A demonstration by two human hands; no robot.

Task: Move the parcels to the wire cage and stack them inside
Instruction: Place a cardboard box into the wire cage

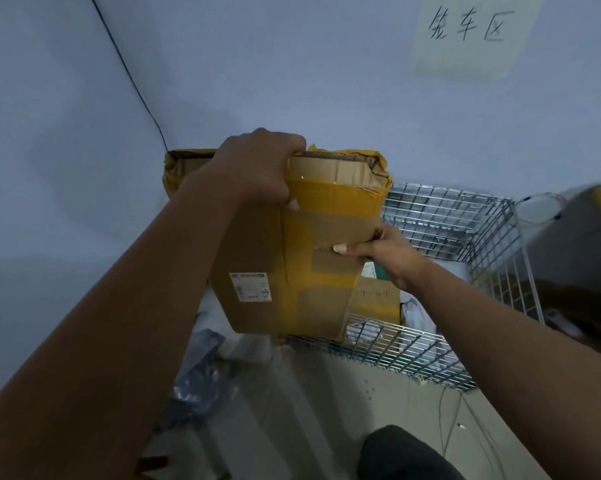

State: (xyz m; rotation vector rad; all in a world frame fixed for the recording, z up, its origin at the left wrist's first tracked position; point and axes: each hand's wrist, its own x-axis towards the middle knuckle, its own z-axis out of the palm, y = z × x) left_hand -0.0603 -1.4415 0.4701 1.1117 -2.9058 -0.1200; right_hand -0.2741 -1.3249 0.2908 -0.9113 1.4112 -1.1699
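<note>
My left hand (257, 168) clutches the top of the yellow-taped brown cardboard parcel (309, 244), my right hand (385, 252) pinches its side, above the silver wire cage (441, 216)

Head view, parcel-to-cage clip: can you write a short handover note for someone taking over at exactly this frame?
Left hand grips the top edge of the tall brown cardboard parcel with yellow tape; right hand pinches its right edge.
The parcel is held in the air over the near left corner of the silver wire cage.
Done: a small brown cardboard box and pale bags already lie inside the cage.
Left: lower this parcel in and stack it. A grey plastic bag lies on the floor outside the cage, probably to follow.
</note>
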